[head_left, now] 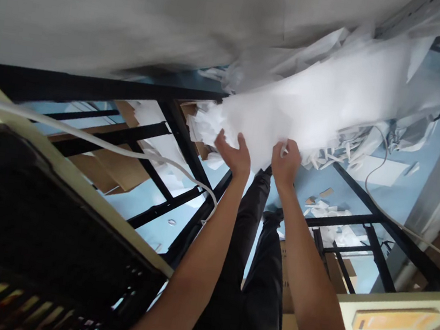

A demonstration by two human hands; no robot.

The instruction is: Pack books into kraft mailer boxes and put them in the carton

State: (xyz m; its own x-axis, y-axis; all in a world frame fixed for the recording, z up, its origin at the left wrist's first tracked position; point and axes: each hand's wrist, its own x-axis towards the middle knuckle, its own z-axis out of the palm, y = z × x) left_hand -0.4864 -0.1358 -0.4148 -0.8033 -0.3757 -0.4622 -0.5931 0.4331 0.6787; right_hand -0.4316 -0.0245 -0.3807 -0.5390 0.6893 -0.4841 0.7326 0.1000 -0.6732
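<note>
A large white sheet point(315, 99), blurred and paper-like, spreads in front of both hands over a heap of crumpled white scraps. My left hand point(234, 153) is at the sheet's near edge, its thumb and fingers apart, with nothing between them. To its right, my right hand point(286, 160) has its thumb and fingers curled together at the same edge. Whether a bit of the sheet is pinched there is too blurred to tell.
Black metal frames point(182, 143) stand left and right. A white cable point(116, 146) crosses the left side; a thinner one hangs at right. Cardboard boxes point(111, 169) and scraps lie on the blue floor point(306, 191). Grey-white material point(123, 9) fills the top.
</note>
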